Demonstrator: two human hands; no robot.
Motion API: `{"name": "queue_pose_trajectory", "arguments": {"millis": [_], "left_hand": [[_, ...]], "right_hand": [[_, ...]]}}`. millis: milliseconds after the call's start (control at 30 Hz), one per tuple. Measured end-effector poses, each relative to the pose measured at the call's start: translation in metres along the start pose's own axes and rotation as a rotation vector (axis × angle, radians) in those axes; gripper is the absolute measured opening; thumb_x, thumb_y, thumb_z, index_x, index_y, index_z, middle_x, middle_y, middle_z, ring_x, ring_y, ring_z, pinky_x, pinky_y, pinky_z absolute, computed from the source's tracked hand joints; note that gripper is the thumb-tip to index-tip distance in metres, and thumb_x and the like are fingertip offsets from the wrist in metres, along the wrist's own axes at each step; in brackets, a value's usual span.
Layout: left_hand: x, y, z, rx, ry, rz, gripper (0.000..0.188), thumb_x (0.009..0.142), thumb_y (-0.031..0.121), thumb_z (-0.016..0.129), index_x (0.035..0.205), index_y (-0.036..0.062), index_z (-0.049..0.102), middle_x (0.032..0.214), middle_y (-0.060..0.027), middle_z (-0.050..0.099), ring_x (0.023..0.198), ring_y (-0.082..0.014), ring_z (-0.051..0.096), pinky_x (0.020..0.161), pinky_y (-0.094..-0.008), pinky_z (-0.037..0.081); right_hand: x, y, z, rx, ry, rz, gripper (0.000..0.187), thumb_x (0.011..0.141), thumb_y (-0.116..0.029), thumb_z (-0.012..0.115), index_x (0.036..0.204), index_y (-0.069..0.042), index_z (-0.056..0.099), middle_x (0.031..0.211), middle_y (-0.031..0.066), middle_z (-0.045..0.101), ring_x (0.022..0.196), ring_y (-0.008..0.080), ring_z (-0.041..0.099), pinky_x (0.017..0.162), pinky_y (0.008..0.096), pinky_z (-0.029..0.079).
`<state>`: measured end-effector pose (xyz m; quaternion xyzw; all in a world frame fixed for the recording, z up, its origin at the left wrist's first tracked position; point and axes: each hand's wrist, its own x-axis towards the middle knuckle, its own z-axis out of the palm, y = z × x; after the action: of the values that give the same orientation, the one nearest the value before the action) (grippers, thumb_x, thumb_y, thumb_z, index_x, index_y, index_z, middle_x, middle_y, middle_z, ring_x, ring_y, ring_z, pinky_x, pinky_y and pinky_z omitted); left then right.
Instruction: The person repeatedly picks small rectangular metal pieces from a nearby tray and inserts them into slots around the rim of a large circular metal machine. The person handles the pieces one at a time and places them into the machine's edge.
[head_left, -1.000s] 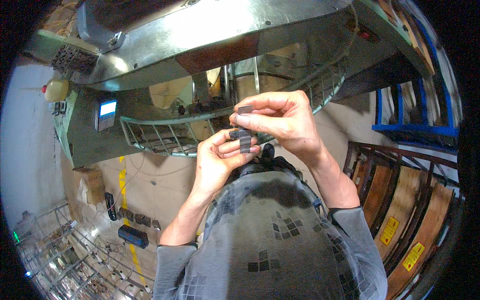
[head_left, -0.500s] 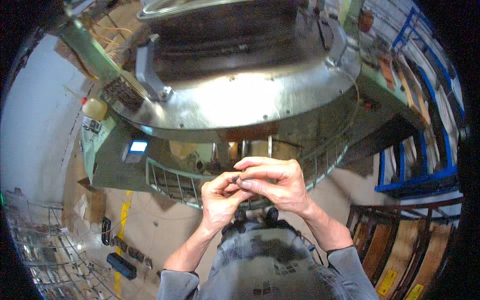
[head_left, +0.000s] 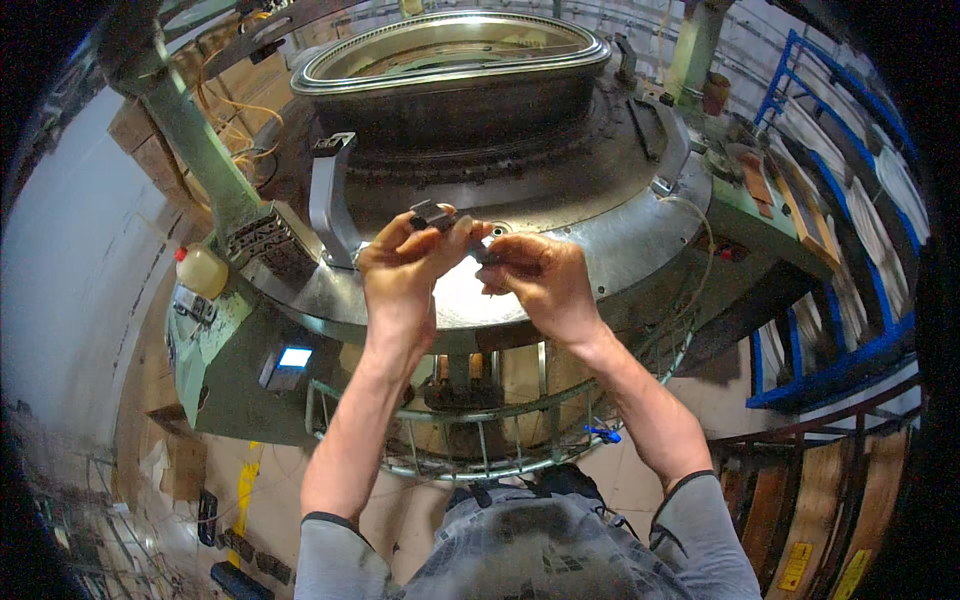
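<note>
Both hands are raised over the bright front of a round steel machine bed (head_left: 630,250). My left hand (head_left: 400,270) is closed round a small dark block-shaped metal part (head_left: 431,214), which sticks up above its fingers. Close beside it, my right hand (head_left: 545,290) pinches a small greyish piece (head_left: 486,244) between thumb and fingers; its kind is too small to make out. The fingertips of the two hands nearly meet. Behind them rises a dark cylinder with a shiny toothed ring (head_left: 450,78) on top.
Grey upright brackets (head_left: 330,200) stand on the bed at left and right. A curved green rail (head_left: 480,410) runs below the bed. To the left are a yellowish bottle with a red cap (head_left: 203,272) and a small lit screen (head_left: 294,357); blue racks (head_left: 840,370) stand at right.
My hands have moved up and forward from low by the rail to over the bed. The dark block now shows in my left hand. The view has tilted up, showing the toothed ring.
</note>
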<state>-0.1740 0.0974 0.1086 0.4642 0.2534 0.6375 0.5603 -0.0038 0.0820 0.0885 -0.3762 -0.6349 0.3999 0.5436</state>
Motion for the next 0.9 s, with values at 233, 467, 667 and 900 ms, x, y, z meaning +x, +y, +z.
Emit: {"name": "queue_pose_trajectory", "arguments": {"millis": [233, 467, 667, 900], "left_hand": [[0.085, -0.008, -0.028, 0.053, -0.262, -0.111, 0.017, 0.083, -0.002, 0.076, 0.100, -0.0022, 0.072, 0.096, -0.0139, 0.075, 0.090, -0.0204, 0.073, 0.085, -0.0300, 0.058], [0.159, -0.031, -0.049, 0.123, -0.115, -0.317, 0.013, 0.082, -0.010, 0.073, 0.090, -0.0001, 0.070, 0.091, -0.0124, 0.074, 0.088, -0.0234, 0.075, 0.082, -0.0377, 0.065], [0.205, -0.045, -0.058, 0.120, -0.142, -0.392, 0.010, 0.086, -0.010, 0.064, 0.095, -0.0060, 0.066, 0.096, -0.0146, 0.072, 0.087, -0.0258, 0.073, 0.079, -0.0382, 0.065], [0.199, -0.048, -0.049, -0.015, 0.198, -0.371, 0.010, 0.085, -0.011, 0.064, 0.090, -0.0022, 0.066, 0.095, -0.0125, 0.072, 0.090, -0.0264, 0.074, 0.074, -0.0375, 0.063]], "right_hand": [[0.074, 0.037, -0.015, -0.363, -0.016, -0.266, 0.015, 0.089, -0.005, 0.072, 0.100, 0.003, 0.074, 0.078, 0.0103, 0.073, 0.071, 0.0114, 0.066, 0.065, 0.0293, 0.053], [0.145, 0.083, -0.024, -0.338, -0.129, 0.053, 0.018, 0.082, -0.010, 0.080, 0.097, -0.001, 0.077, 0.080, 0.0091, 0.075, 0.066, 0.0142, 0.066, 0.063, 0.0305, 0.052], [0.184, 0.105, -0.041, -0.063, -0.322, 0.275, 0.021, 0.090, -0.022, 0.077, 0.095, -0.002, 0.077, 0.075, 0.0034, 0.070, 0.063, 0.0104, 0.063, 0.057, 0.0263, 0.051], [0.196, 0.111, -0.046, -0.072, -0.211, 0.234, 0.021, 0.098, -0.022, 0.068, 0.092, -0.002, 0.072, 0.070, 0.0022, 0.064, 0.058, 0.0097, 0.056, 0.053, 0.0258, 0.044]]}}
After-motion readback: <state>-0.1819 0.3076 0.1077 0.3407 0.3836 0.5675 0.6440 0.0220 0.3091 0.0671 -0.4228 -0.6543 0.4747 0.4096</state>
